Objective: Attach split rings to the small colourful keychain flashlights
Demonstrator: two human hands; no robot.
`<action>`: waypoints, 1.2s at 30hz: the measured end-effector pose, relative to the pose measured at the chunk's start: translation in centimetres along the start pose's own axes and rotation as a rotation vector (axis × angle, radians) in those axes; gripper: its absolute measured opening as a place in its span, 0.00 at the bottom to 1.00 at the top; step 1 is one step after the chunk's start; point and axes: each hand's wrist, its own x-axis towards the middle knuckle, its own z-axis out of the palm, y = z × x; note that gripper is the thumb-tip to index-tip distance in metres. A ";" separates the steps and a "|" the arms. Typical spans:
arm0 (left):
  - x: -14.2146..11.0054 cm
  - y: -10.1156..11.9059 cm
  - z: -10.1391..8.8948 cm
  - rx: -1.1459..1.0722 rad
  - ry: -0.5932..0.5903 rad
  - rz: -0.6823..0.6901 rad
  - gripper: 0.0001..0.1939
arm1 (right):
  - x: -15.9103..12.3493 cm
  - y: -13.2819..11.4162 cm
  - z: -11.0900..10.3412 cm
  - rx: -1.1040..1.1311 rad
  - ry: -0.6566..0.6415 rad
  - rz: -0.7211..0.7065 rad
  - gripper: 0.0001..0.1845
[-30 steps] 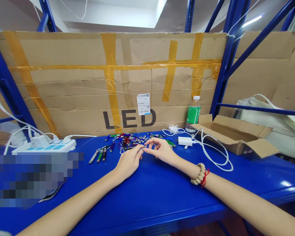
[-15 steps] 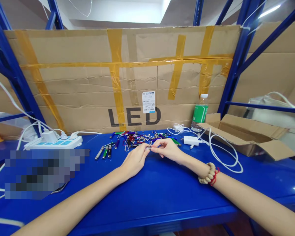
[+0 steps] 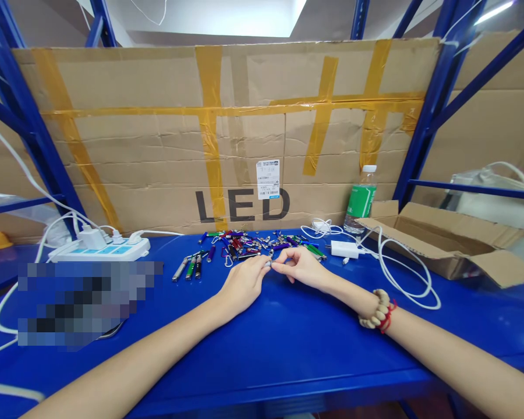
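My left hand (image 3: 243,286) is closed, with thumb and fingertips pinching a small silvery metal piece (image 3: 269,263). From the other side my right hand (image 3: 300,267) pinches at the same piece, its fingertips almost touching the left ones. The piece is too small and too covered to name. Just behind the hands lies a pile of small coloured metal tubes (image 3: 233,249) with clips and rings, in purple, red, green and black. To the left, 3 tubes, one silver (image 3: 180,270), one green (image 3: 189,269) and one black (image 3: 198,266), lie side by side.
A white power strip (image 3: 131,250) with plugs stands at the left, behind a blurred-out object (image 3: 87,302). On the right are a white charger (image 3: 344,249), looped white cable (image 3: 430,291), a green-labelled bottle (image 3: 360,201) and an open cardboard box (image 3: 445,259). A large cardboard sheet (image 3: 166,145) closes the back.
The view has shifted slightly, so everything sits a little further right. Both hands stay together at the small metal piece, with only slight finger movement.
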 end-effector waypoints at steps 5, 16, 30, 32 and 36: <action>0.1 0.3 -0.6 0.014 0.021 -0.241 0.12 | 1.1 1.0 -1.2 -0.136 0.179 -0.129 0.18; 0.3 0.3 -1.1 -0.042 0.028 -0.439 0.14 | 0.9 2.0 -2.2 -0.763 0.228 -0.242 0.12; 0.1 1.0 -1.1 -0.076 0.008 -0.367 0.14 | 0.8 1.4 -1.4 -0.875 -0.032 -0.372 0.17; 0.1 0.9 -1.0 -0.081 0.008 -0.357 0.14 | 0.9 1.3 -1.6 -0.884 -0.019 -0.373 0.14; 0.0 0.7 -0.8 -0.083 0.023 -0.339 0.13 | 1.1 1.5 -2.0 -0.870 0.019 -0.364 0.11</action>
